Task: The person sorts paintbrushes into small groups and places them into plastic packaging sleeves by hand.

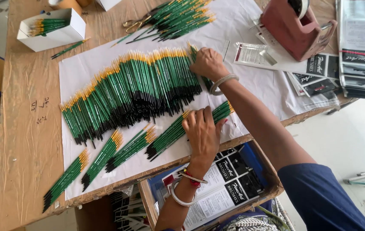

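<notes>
A long fanned row of green-handled paintbrushes [131,90] with yellow tips and black ends lies on a white paper sheet [251,90]. My right hand [208,64] rests at the row's right end, its fingers closed on a few brushes there. My left hand [201,130] presses flat, fingers spread, on a small bundle of the same brushes [169,134] near the table's front edge. Several more small bundles [101,158] lie in a line to its left.
Another pile of brushes [182,19] and scissors [133,23] lie at the back. A white box with brushes [52,28] stands at back left, a red tape dispenser [295,28] and printed packets [357,51] at right. A cardboard box of packets [221,184] sits below the wooden table's edge [28,141].
</notes>
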